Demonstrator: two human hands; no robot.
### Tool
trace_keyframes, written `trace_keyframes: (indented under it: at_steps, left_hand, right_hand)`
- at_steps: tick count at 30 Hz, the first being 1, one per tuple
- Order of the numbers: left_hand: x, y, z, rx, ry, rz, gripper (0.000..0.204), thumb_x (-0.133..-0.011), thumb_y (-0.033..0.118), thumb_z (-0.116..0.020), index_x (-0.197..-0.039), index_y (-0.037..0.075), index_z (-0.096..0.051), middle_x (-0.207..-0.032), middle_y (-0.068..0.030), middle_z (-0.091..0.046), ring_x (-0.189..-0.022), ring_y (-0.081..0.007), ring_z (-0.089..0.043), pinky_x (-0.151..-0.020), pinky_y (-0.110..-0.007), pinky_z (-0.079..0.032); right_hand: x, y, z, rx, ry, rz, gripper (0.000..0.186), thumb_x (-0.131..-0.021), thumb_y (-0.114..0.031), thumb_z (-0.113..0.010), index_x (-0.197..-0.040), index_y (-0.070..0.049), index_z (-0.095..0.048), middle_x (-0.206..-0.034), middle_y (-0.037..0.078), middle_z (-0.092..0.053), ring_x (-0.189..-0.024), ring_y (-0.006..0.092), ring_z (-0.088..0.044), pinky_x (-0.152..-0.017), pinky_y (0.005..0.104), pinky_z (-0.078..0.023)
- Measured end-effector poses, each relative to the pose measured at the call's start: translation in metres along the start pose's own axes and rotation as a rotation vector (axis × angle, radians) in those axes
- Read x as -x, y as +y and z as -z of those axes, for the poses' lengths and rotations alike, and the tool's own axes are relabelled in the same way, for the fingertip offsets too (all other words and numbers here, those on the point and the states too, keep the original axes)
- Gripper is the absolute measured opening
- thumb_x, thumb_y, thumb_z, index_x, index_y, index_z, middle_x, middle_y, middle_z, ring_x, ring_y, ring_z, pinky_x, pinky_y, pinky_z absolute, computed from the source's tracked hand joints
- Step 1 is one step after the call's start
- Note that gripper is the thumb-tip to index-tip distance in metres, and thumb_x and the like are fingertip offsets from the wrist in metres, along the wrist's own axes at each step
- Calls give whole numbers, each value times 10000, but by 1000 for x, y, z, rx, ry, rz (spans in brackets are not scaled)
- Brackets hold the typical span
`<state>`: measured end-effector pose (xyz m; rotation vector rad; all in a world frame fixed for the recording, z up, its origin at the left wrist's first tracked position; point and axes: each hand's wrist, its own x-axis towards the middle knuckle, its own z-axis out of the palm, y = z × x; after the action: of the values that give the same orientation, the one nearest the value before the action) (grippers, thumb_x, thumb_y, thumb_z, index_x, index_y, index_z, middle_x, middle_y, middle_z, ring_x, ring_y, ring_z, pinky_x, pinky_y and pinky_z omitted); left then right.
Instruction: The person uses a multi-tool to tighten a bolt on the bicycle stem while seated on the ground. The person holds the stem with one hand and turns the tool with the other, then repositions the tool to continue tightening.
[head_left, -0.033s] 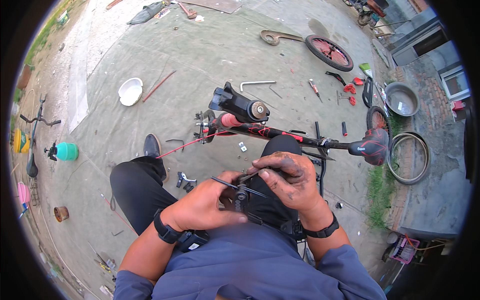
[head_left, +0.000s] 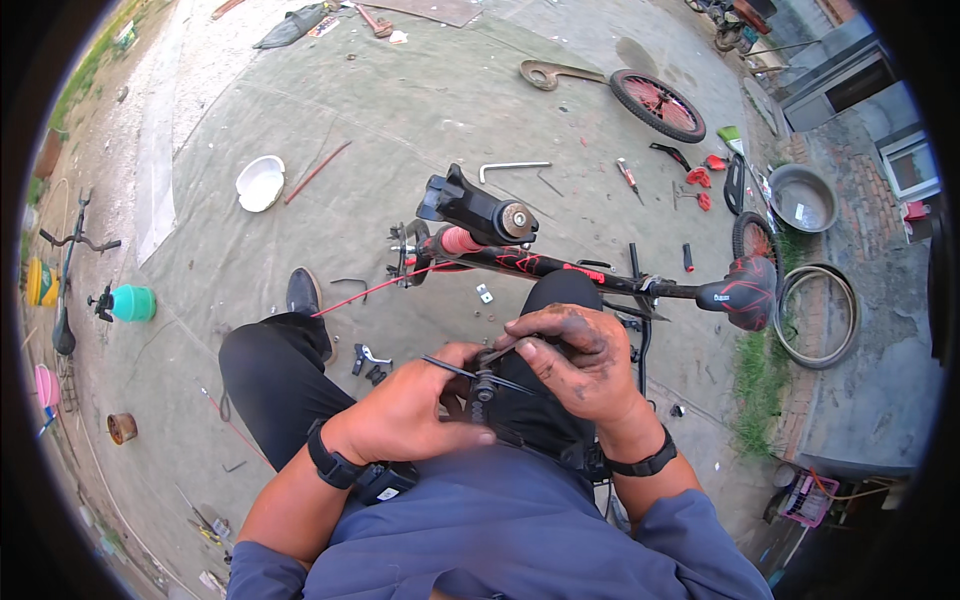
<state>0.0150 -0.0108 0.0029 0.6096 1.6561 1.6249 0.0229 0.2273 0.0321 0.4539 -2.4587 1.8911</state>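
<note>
My left hand (head_left: 405, 410) is closed on a small black metal component (head_left: 483, 390) with a thin dark rod through it, held low over my lap. My right hand (head_left: 580, 365), its fingers grimy, pinches a thin dark strip (head_left: 505, 350) at the top of that component. Just beyond my hands lies a black-and-red bicycle frame (head_left: 540, 265) with a black saddle (head_left: 740, 295) at the right and a bulky black part (head_left: 470, 210) above the red-banded tube. A thin red cable (head_left: 370, 294) runs leftward from it.
Around me lie a bicycle wheel (head_left: 657, 106), loose rims (head_left: 815, 350), a screwdriver (head_left: 628, 176), a bent metal bar (head_left: 515, 165), a brake lever (head_left: 372, 355), a white bowl (head_left: 260, 183), a teal bucket (head_left: 135, 303) and a metal basin (head_left: 803, 198). A building wall borders the right side.
</note>
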Motion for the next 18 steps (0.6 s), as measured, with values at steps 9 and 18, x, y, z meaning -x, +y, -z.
trace_keyframes:
  at_steps: [9, 18]
  left_hand:
    - [-1, 4, -5, -43, 37, -7, 862, -787, 172, -916, -1460, -42, -421, -1240, -144, -624, -1084, -224, -678, -934, -354, -560]
    - [4, -5, -3, 467, 61, 31, 840, -800, 107, -909, -1452, -39, -400, -1267, -126, -643, -1181, -234, -669, -1024, -380, -541]
  right_hand:
    - [12, 7, -19, -301, 216, -223, 115, -959, -58, -732, -1019, -15, -643, -976, 97, -726, -919, 171, -733, -783, 310, -581]
    - [20, 18, -9, -276, 22, -25, 120, -1018, -118, -657, -994, -8, -613, -1060, 183, -718, -1076, 281, -711, -927, 402, -571]
